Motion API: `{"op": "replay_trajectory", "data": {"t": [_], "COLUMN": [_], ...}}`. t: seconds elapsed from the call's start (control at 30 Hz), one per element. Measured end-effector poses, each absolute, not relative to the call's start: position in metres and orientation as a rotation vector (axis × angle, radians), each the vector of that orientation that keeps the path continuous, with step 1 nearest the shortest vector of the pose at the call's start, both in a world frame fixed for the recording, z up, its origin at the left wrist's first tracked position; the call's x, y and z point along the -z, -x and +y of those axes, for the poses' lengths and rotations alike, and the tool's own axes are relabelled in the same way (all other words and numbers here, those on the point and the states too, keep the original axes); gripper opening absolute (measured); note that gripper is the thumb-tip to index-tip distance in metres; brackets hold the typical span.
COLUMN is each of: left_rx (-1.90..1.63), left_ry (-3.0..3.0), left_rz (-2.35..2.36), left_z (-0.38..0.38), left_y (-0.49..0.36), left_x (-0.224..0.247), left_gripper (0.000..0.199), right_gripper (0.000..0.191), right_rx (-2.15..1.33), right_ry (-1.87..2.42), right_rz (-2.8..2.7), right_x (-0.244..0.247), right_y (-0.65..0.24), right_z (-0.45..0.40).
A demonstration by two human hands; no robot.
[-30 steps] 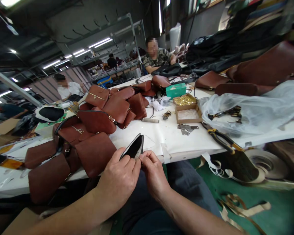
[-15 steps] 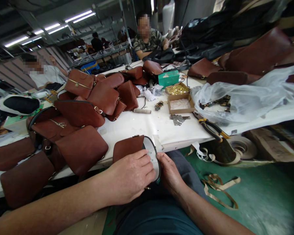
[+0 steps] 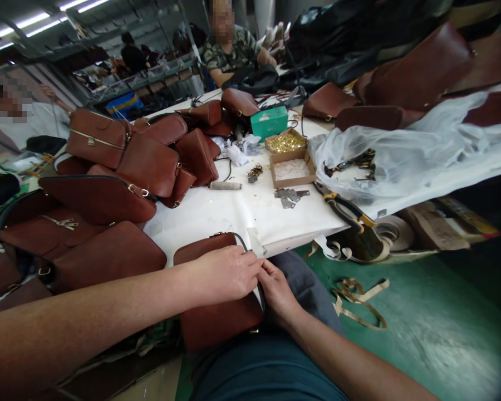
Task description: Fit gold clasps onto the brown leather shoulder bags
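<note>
A brown leather handbag (image 3: 221, 324) with dark edging and a pale lining rests across my lap, against the table's front edge. My left hand (image 3: 236, 272) lies over its middle, fingers curled and closed at the bag's right-hand rim; what its fingertips pinch is hidden. From the right side, my right hand (image 3: 279, 289) pinches the same rim between thumb and fingers. The fingertips of both hands meet there. Part of the bag's opening is covered by my left hand and forearm.
Several brown bags (image 3: 148, 161) are piled on the left of the white table (image 3: 200, 214). Behind the hands are flat metal plates (image 3: 290, 196), a cardboard box (image 3: 292, 179), gold-coloured fittings (image 3: 286, 141) and a green box (image 3: 269, 122). Pliers (image 3: 346, 208) overhang the table edge. Another person (image 3: 234, 55) sits opposite.
My left hand has moved from the pale lining to the rim, meeting my right fingertips. More of the bag's near panel shows below my left hand. The view has shifted right and down.
</note>
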State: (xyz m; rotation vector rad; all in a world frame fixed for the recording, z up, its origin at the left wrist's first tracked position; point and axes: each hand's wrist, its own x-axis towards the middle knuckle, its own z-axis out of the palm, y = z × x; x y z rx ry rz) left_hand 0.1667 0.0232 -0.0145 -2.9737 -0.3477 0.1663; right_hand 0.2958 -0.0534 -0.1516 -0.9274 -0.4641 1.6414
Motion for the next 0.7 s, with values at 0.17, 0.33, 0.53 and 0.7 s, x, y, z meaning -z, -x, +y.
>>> {"op": "replay_trajectory", "data": {"t": [0.17, 0.33, 0.53, 0.7], "left_rx": [-0.124, -0.06, 0.024, -0.11], "left_ry": [2.865, 2.837, 2.919, 2.948], "left_rz": [-0.355, -0.937, -1.279, -1.266], "left_z": [-0.004, -0.032, -0.03, -0.022], "left_y": [-0.129, -0.112, -0.12, -0.118], "left_x": [0.038, 0.071, 0.07, 0.076], "left_gripper": [0.011, 0.008, 0.039, 0.053], "right_gripper": [0.039, 0.038, 0.039, 0.04], "right_rx": [-1.63, -1.604, -1.547, -1.536], "right_ry": [1.023, 1.084, 1.145, 1.187], "right_rz": [-0.35, -0.293, -0.309, -0.336], "right_x": [0.157, 0.17, 0.172, 0.169], "right_y": [-0.289, -0.28, -0.276, -0.277], "right_z": [-0.05, -0.044, -0.038, -0.033]}}
